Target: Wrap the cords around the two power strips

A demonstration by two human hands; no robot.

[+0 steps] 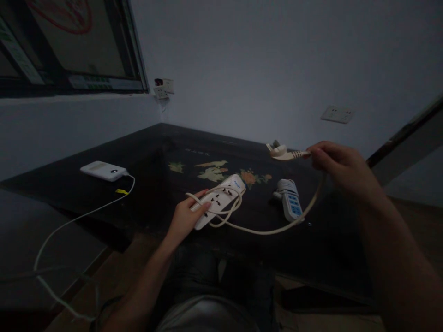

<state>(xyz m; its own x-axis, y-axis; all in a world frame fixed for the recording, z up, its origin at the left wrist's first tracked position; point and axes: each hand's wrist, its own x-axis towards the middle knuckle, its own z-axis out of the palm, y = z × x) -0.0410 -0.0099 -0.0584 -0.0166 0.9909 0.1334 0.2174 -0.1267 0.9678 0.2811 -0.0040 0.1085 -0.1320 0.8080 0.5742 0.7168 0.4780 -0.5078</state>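
Note:
My left hand grips the near end of a white power strip, tilted over the front part of the dark table. Loops of its cream cord lie across the strip and under my left fingers. From there the cord sags to the right and rises to my right hand, which pinches it just behind the plug. The plug's prongs point left, above the table. A second power strip with blue sockets, its cord wound round one end, lies below and left of my right hand.
On the left of the table lies a white power bank with a white cable hanging over the edge. Wall sockets are at the right, and loose socket boxes in the corner by the window.

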